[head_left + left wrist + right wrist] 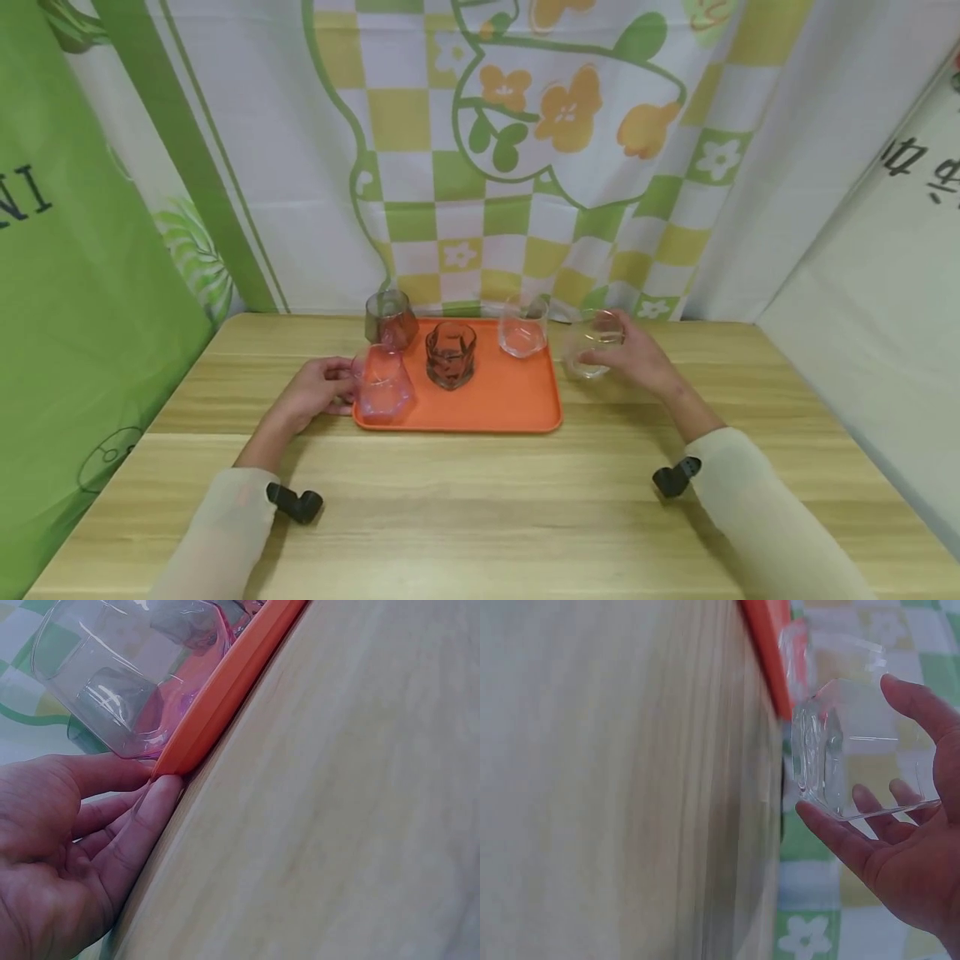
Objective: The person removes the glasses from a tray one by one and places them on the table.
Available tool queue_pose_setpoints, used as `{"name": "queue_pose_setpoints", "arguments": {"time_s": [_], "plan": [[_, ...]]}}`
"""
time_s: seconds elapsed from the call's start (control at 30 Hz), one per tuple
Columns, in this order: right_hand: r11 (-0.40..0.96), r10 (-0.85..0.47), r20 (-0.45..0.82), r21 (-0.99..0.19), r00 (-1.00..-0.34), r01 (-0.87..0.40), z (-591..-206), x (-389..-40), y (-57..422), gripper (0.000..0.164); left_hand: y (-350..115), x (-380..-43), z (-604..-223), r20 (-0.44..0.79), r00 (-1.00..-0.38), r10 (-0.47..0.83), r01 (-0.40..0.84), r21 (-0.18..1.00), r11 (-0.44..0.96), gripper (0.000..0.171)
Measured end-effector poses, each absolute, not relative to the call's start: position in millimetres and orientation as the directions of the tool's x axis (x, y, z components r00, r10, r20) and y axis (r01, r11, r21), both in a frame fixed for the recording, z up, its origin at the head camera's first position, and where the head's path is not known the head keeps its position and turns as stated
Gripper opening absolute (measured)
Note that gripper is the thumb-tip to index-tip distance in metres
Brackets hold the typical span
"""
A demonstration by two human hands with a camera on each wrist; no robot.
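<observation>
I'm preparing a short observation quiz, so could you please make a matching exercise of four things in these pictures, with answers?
1. Left hand
2. Right hand
3. Pink-tinted glass
4. Dark brown glass

A. near left corner of the orange tray
B. holding a clear glass
C. on the tray, away from its corners
D. pinching the tray's rim

Pairs: 1-D; 2-B; 3-A; 4-C
</observation>
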State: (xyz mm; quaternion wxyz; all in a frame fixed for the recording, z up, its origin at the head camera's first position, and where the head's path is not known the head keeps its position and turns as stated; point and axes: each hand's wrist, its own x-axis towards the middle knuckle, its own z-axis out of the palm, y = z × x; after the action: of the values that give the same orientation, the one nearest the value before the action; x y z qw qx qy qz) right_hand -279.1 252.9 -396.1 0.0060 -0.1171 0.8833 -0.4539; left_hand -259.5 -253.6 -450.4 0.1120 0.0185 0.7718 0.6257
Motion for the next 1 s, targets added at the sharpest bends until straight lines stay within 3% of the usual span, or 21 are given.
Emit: {"name": "queue_pose_setpoints", "arguments": {"time_s": [0.2,0.5,1.0], "plan": [[0.608,-0.159,0.057,-0.781,-0.986,-0.143,-403,-296,269,0.091,-252,-259,-452,-0.148,-0.975,0.167,-0.111,0.971,0.211,0.043],[0.544,-0.106,0.002,-0.837,-0.994,-0.06,-409,-310,286,0.102,-247,-260,-454,-0.141,-0.975,0.174,-0.105,0.975,0.196,0.043],[0.541,-0.112,0.035,-0.836,-0.993,-0.09,-413,-318,279,0.099,-254,-261,-452,-0.156,-0.979,0.133,-0.125,0.968,0.218,0.04]]}}
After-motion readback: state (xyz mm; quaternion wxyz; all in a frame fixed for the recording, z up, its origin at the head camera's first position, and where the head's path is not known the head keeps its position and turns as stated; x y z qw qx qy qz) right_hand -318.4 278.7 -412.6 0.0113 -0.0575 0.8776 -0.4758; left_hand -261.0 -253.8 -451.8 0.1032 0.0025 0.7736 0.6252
